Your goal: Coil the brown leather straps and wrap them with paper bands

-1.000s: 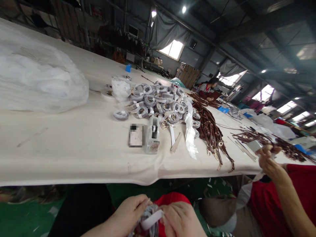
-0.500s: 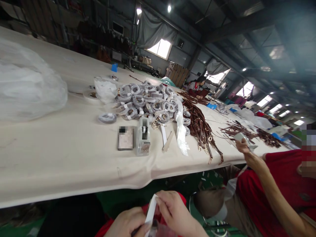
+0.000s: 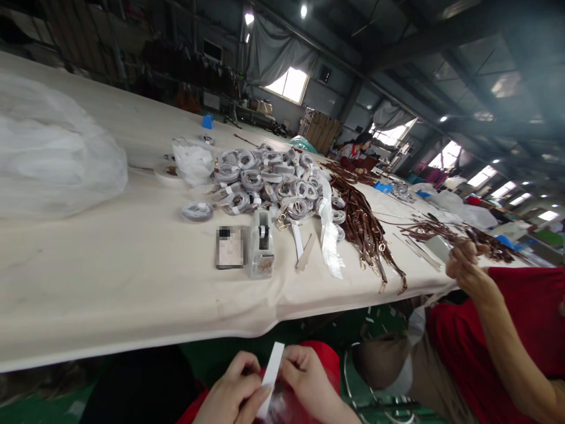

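White strip point(image 3: 271, 380), one, held aslant between the two hands, below the near edge of the worktop point(image 3: 132, 265) and above the lap; left hand point(image 3: 233, 393), closed on the strip's lower part, thumb laid flat along it, probably to keep it straight; right hand point(image 3: 304, 377), fingers curled at the strip's right edge, whether gripping the strip or the clear wrap point(image 3: 281, 406) beneath cannot be told; clear wrap, partly hidden by the hands, seemingly kept low so both thumbs can meet over it; tape dispenser point(image 3: 262, 244), near the worktop's near edge, presumably for short reach; loose white strip point(image 3: 297, 240), just right of the dispenser; fanned white strips point(image 3: 329, 235), farther right, one end toward the near edge, likely for easy picking; wrapped coils point(image 3: 251, 179), heaped behind the dispenser, perhaps to leave the near edge free; brown straps point(image 3: 359, 221), bunched right of the coils, metal clips toward the near edge
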The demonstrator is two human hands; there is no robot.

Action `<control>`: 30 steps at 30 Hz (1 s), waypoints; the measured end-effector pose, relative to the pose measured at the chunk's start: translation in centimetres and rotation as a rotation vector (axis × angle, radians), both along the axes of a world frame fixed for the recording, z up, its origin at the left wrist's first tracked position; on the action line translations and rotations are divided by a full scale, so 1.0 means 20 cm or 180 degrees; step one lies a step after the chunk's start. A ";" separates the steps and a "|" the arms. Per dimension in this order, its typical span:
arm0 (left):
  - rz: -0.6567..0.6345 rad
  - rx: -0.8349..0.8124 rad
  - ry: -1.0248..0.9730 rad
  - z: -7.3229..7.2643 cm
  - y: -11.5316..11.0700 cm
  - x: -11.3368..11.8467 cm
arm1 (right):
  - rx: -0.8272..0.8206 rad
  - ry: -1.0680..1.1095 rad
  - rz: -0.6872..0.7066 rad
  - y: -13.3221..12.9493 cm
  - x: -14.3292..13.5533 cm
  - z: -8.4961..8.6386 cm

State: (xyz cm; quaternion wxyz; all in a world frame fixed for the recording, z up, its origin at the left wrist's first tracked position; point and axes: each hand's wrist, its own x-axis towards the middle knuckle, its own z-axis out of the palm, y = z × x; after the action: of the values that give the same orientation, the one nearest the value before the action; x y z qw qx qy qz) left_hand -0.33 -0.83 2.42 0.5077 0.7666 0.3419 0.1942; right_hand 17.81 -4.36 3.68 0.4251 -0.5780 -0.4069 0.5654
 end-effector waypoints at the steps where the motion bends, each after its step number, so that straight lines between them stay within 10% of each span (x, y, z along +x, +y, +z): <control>1: 0.0004 -0.0091 0.0071 -0.01 0.01 0.01 | 0.0111 -0.0166 -0.0052 0.00 -0.01 0.01; 30: 0.0350 -0.0840 -0.0040 0.00 -0.05 0.05 | 0.0357 -0.0619 0.0789 -0.01 0.02 0.10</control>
State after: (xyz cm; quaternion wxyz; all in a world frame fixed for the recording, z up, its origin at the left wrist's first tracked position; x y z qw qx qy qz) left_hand 0.70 -1.79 2.49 0.5948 0.6721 0.4028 0.1798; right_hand 18.14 -4.51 5.60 0.3422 -0.5508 -0.5452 0.5313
